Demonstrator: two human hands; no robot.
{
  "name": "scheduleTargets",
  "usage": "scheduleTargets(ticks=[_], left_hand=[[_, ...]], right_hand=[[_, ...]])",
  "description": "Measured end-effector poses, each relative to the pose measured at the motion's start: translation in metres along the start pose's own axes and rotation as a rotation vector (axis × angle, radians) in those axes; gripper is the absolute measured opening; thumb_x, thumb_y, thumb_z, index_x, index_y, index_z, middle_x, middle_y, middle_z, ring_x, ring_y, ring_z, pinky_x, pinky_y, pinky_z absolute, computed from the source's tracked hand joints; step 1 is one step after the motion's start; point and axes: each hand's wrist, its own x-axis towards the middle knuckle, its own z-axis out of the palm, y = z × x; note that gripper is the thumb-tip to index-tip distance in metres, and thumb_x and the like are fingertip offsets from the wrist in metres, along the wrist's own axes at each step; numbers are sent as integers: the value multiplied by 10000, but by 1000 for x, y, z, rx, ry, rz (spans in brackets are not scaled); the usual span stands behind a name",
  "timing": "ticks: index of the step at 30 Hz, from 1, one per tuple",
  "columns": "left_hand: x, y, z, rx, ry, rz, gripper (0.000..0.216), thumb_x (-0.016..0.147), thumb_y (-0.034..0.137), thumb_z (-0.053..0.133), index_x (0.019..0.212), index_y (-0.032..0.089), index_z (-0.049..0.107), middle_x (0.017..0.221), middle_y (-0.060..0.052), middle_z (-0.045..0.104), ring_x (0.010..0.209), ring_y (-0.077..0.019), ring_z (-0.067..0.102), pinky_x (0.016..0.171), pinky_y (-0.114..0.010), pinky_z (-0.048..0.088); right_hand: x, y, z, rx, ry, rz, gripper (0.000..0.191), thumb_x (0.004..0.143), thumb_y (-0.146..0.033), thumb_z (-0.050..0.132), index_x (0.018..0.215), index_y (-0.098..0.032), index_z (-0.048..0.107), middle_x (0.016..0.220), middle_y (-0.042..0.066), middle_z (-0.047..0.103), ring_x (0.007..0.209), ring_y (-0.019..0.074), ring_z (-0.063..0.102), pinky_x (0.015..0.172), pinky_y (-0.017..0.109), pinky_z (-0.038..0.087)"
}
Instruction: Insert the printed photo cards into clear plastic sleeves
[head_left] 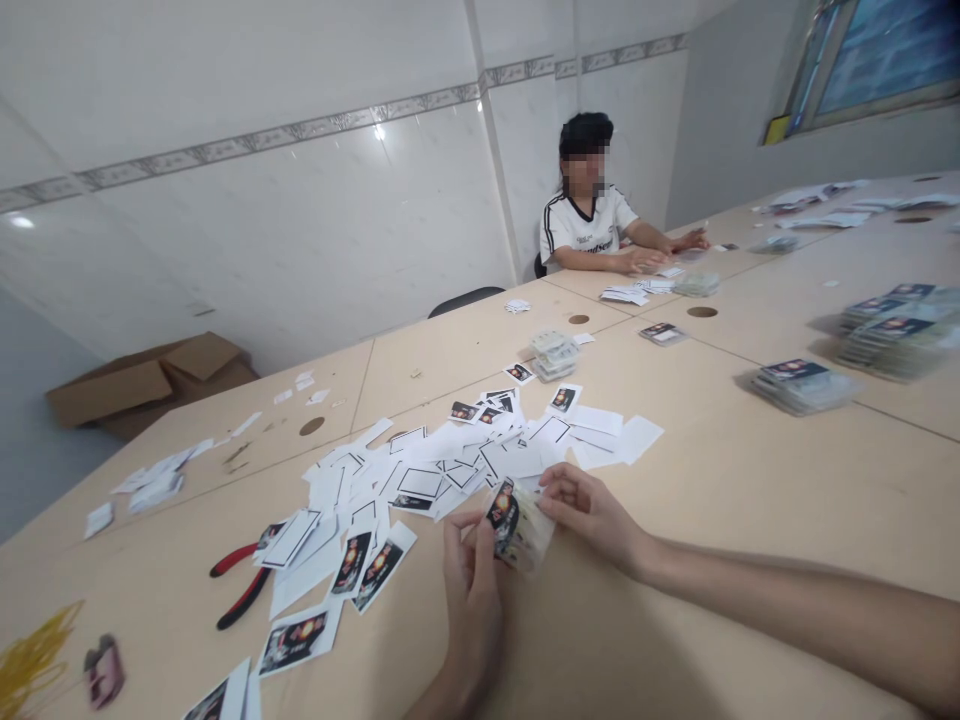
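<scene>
A small clear plastic packet with pale contents is held up over the near part of the table. A black printed card with an orange and white design lies along its upper left side; whether it is inside or on the front I cannot tell. My left hand is closed on the left edge, thumb across the card. My right hand pinches the packet's upper right edge. Just beyond both hands spreads a loose heap of white and black printed cards.
Red-and-black-handled pliers, a pink object and yellow bands lie at left. Stacked packets stand at right, another stack beyond the heap. Across the table sits another person. A cardboard box is behind.
</scene>
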Motion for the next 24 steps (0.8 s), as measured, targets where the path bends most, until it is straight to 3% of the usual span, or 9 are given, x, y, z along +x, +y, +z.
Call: scheduleTargets(ticks=[4, 8, 11, 15, 20, 24], left_hand=[[1, 0, -1, -20, -190, -17, 225, 706, 301, 548, 861, 202, 418, 655, 21, 636, 594, -119, 551, 605, -223, 401], [3, -1, 0, -173, -409, -96, 631, 670, 287, 596, 1187, 228, 239, 895, -60, 649, 789, -174, 599, 732, -302, 428], [4, -2, 3, -250, -503, -100, 817, 641, 287, 627, 1279, 236, 120, 1078, -126, 569, 906, -216, 575, 790, -353, 429], [6, -6, 3, -234, -528, -74, 726, 628, 281, 637, 1246, 211, 262, 1208, -152, 460, 943, -239, 559, 824, -372, 431], [11, -10, -2, -201, -397, -50, 631, 620, 239, 645, 1155, 218, 311, 1097, -120, 557, 891, -216, 588, 787, -336, 462], [11, -13, -3, -217, -399, -47, 599, 614, 189, 649, 1101, 208, 300, 1024, -117, 598, 890, -213, 591, 795, -343, 457]], right_hand=[[4, 0, -3, 114, 156, 37, 280, 662, -380, 609, 778, -158, 483, 677, -17, 486, 621, 92, 465, 574, 217, 372], [4, 0, -3, 216, 197, 74, 289, 659, -406, 605, 762, -156, 502, 686, -17, 492, 621, 96, 473, 579, 223, 384], [5, -1, -2, 248, 204, 97, 331, 643, -444, 603, 767, -159, 489, 679, -16, 498, 616, 108, 489, 582, 238, 401], [4, -1, -3, 160, 171, 83, 345, 666, -467, 568, 804, -165, 474, 690, -11, 502, 632, 117, 502, 579, 241, 409], [0, 1, -1, -23, 8, -16, 366, 700, -390, 570, 964, -196, 407, 789, 3, 523, 752, 130, 515, 666, 258, 414], [-3, 0, -1, -185, -59, -50, 302, 752, -369, 510, 982, -187, 437, 819, 20, 530, 777, 144, 510, 680, 273, 414]])
